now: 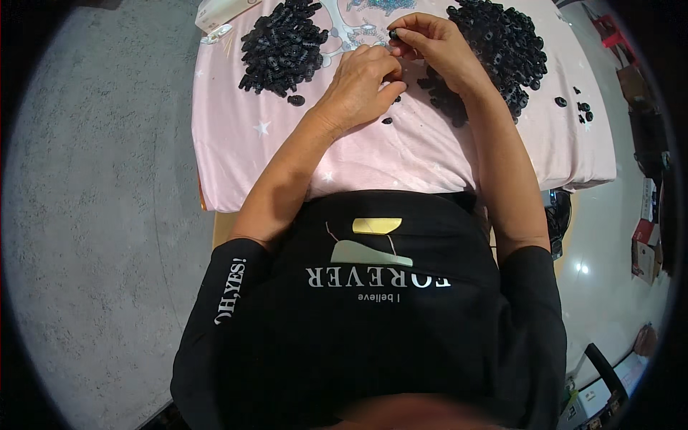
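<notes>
Over the middle of a pink cloth-covered table, my two hands are close together. My right hand pinches a small black part between thumb and fingertips. Beside it, my left hand has its fingers curled together; whatever they grip, if anything, is hidden. To the left lies a heap of black ribbed parts. A larger heap of black ring-like parts lies to the right, partly behind my right forearm. One loose black piece rests just below my left hand.
A white box stands at the far left table corner. Clear glittery pieces lie at the far edge. A single black part sits below the left heap. Several loose black pieces lie near the right edge. Boxes stand on the floor at right.
</notes>
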A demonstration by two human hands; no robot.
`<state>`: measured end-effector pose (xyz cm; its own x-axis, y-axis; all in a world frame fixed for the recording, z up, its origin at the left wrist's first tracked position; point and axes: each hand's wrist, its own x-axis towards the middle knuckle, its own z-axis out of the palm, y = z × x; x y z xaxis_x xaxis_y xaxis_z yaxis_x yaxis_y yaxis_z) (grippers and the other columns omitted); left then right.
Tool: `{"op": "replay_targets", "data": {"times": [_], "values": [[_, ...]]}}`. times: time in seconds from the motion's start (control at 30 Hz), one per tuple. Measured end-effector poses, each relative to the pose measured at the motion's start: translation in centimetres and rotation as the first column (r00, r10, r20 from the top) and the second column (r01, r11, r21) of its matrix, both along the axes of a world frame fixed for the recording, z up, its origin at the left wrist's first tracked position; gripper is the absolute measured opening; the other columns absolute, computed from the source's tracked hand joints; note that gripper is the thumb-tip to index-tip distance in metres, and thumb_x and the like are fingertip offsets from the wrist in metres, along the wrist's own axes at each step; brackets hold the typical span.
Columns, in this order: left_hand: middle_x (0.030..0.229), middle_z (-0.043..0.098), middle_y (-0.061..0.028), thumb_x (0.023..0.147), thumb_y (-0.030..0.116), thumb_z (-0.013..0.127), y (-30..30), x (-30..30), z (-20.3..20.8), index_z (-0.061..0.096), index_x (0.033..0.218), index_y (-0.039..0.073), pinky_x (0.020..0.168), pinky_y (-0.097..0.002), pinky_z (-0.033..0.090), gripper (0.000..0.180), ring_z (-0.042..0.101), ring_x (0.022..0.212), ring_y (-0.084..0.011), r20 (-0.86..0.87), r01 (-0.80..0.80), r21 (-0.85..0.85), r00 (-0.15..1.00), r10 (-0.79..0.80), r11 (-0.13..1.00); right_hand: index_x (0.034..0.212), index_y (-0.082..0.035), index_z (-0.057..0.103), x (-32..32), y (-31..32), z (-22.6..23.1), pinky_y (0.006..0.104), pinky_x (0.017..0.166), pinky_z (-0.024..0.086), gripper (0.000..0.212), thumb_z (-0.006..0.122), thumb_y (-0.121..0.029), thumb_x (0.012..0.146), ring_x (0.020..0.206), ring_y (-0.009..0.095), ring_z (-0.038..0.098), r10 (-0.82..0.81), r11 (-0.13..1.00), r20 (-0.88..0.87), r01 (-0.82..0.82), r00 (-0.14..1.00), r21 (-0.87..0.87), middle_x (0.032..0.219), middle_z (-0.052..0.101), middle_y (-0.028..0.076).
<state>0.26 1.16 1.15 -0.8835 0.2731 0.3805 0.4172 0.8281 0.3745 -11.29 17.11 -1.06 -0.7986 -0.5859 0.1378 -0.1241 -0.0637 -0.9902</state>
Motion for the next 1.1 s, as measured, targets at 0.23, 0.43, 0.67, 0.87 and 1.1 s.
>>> {"op": "replay_targets", "data": {"times": [0.23, 0.43, 0.67, 0.87, 1.1], "values": [[0.091, 0.061, -0.012, 0.083, 0.013, 0.068, 0.0, 0.0, -0.1, 0.063, 0.089, 0.003, 0.086, -0.0418, 0.045, 0.012, 0.057, 0.093, -0.0327, 0.002, 0.005, -0.027, 1.0, -0.005, 1.0, 0.115, -0.005, 0.069, 0.3, -0.1, 0.0, 0.0185, 0.072, 0.049, 0.021, 0.062, -0.018, 0.099, 0.079, 0.005, 0.064, -0.01, 1.0, -0.003, 0.01, 1.0, -0.025, 0.09, 0.07, 0.0], [0.089, 0.063, -0.0133, 0.085, 0.01, 0.067, -0.2, -0.2, -0.2, 0.062, 0.089, 0.002, 0.082, -0.0416, 0.047, 0.011, 0.059, 0.089, -0.033, -0.021, -0.029, 0.053, 0.999, 0.03, 0.998, 0.114, -0.004, 0.068, -0.1, 0.0, -0.1, 0.0187, 0.072, 0.049, 0.021, 0.062, -0.019, 0.1, 0.079, 0.006, 0.064, 0.009, 1.0, 0.001, -0.009, 1.0, -0.004, 0.089, 0.07, 0.0], [0.08, 0.064, -0.0142, 0.089, 0.008, 0.064, -0.4, -0.3, 0.0, 0.06, 0.09, 0.0, 0.071, -0.0396, 0.049, 0.009, 0.063, 0.077, -0.0319, -0.04, -0.079, 0.138, 0.996, 0.085, 0.987, 0.114, -0.004, 0.068, 0.0, -0.1, 0.0, 0.0186, 0.072, 0.049, 0.021, 0.062, -0.018, 0.1, 0.08, 0.006, 0.065, 0.013, 1.0, 0.029, -0.014, 0.999, 0.011, 0.089, 0.07, 0.0], [0.087, 0.066, -0.015, 0.092, 0.005, 0.061, -0.1, -0.3, -0.1, 0.063, 0.1, 0.0, 0.077, -0.0364, 0.052, 0.01, 0.066, 0.083, -0.0322, 0.002, -0.099, 0.262, 0.995, 0.102, 0.96, 0.113, -0.004, 0.068, -0.3, -0.1, -0.4, 0.0187, 0.072, 0.049, 0.021, 0.063, -0.019, 0.099, 0.079, 0.006, 0.064, 0.011, 1.0, 0.015, -0.011, 1.0, -0.004, 0.089, 0.07, 0.001], [0.099, 0.067, -0.0139, 0.092, 0.002, 0.061, -0.8, -0.7, -0.3, 0.068, 0.104, 0.0, 0.079, -0.0342, 0.052, 0.014, 0.067, 0.087, -0.0297, -0.009, -0.051, 0.191, 0.999, 0.053, 0.98, 0.114, -0.005, 0.069, -0.6, 0.0, -0.9, 0.0193, 0.072, 0.05, 0.021, 0.063, -0.019, 0.099, 0.078, 0.006, 0.064, 0.008, 1.0, -0.022, -0.008, 1.0, -0.002, 0.091, 0.071, 0.001]]}}
